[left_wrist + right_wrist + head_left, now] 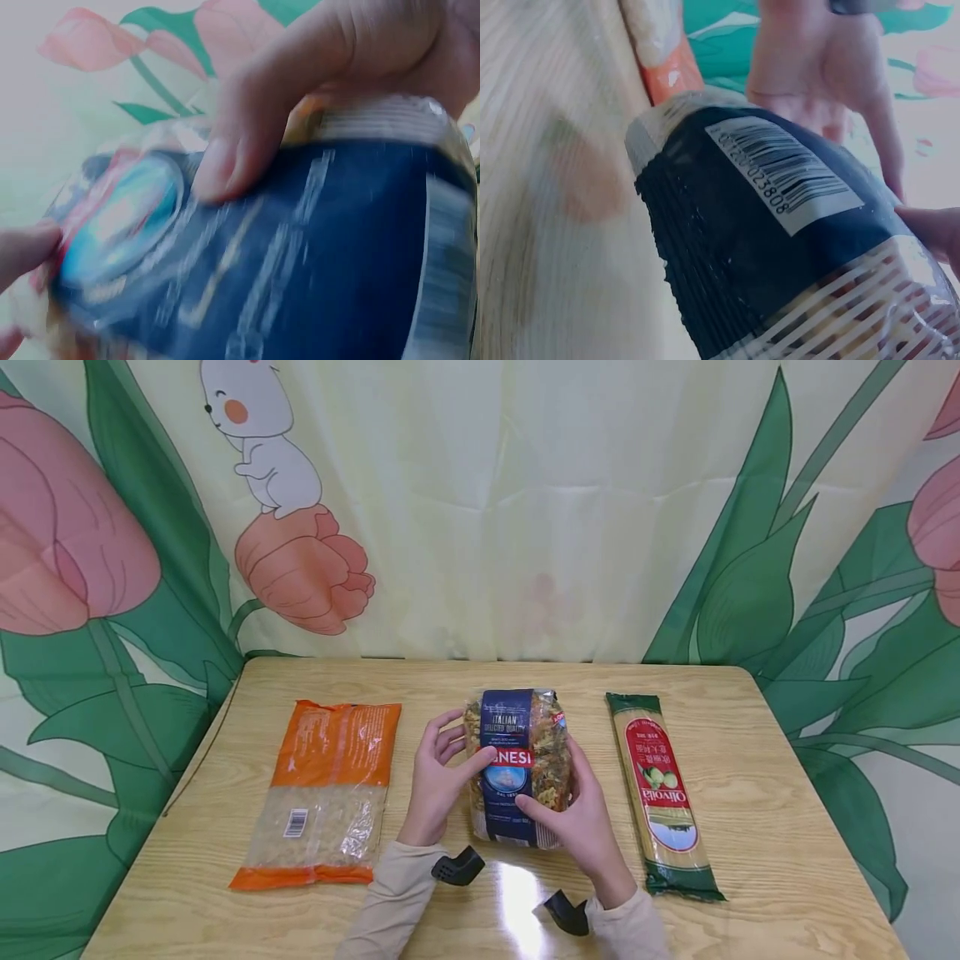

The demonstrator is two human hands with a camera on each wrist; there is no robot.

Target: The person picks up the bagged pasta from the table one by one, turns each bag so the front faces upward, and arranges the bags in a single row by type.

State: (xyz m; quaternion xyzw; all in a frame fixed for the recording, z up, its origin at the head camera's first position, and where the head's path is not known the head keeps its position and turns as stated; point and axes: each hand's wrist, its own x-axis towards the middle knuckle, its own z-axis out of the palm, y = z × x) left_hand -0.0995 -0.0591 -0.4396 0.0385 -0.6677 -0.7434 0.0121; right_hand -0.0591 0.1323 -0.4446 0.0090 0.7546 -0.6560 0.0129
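Note:
Both hands hold a clear bag of mixed-colour pasta (551, 752) with a dark blue band and a red label, near the middle of the table. The left hand (441, 777) grips its left side, thumb over the front by the red label. At the right side, the right hand (581, 814) has its thumb on the blue band and its fingers behind the bag, mostly hidden. In the right wrist view, the bag's barcode end (780, 169) shows above the wood surface. The left wrist view is blurred, with a thumb (240, 150) pressing the blue band.
An orange and clear bag (330, 793) with a barcode lies flat on the left of the wooden table (600, 935). To the right lies a long pack of spaghetti (660, 793) with a red label and green ends. A flower-printed curtain (585, 527) hangs behind the table.

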